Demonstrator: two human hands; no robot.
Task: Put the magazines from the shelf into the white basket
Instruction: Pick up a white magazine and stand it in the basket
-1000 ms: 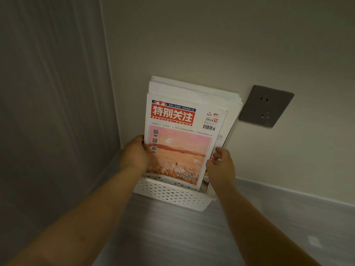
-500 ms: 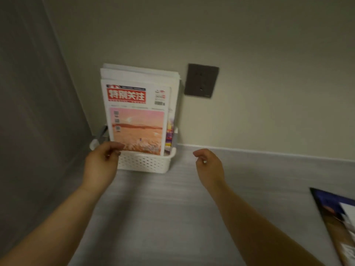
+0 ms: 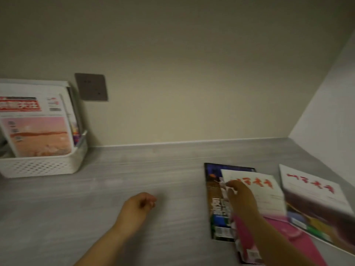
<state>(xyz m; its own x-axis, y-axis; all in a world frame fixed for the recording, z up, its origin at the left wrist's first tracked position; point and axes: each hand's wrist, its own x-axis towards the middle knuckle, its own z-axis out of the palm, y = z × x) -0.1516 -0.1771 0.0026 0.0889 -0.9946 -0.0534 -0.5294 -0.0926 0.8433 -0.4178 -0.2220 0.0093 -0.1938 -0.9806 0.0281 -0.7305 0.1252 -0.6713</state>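
Observation:
The white basket (image 3: 42, 166) stands at the far left of the grey shelf (image 3: 134, 169), with several magazines (image 3: 38, 131) upright in it; the front one has a red title and a pink cover. Three magazines lie flat at the right: a dark magazine (image 3: 215, 189), a white and pink magazine (image 3: 269, 198) overlapping it, and a third magazine (image 3: 315, 200) further right. My right hand (image 3: 242, 198) is on the white and pink magazine, fingers curled over its left edge. My left hand (image 3: 138, 206) hovers over the middle of the shelf, loosely curled and holding nothing.
A dark wall socket (image 3: 91, 87) sits on the back wall just right of the basket. A side wall (image 3: 330, 112) closes the shelf on the right. Bare shelf lies between the basket and the flat magazines.
Both hands have let go of the magazine in the basket and moved right. My view swung right, and my right hand reached the flat magazines.

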